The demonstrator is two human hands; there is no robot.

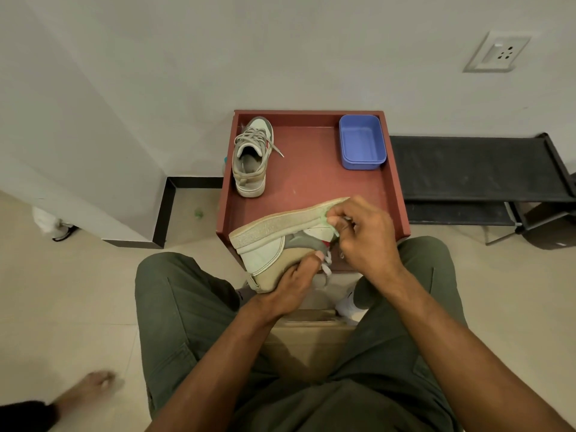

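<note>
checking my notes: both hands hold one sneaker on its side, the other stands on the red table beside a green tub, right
The tub is blue, not green, as the head view shows; it sits on the red table with the standing sneaker. The rest holds.

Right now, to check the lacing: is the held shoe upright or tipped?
Tipped: the held shoe lies on its side, sole facing away, left hand gripping it.
</note>
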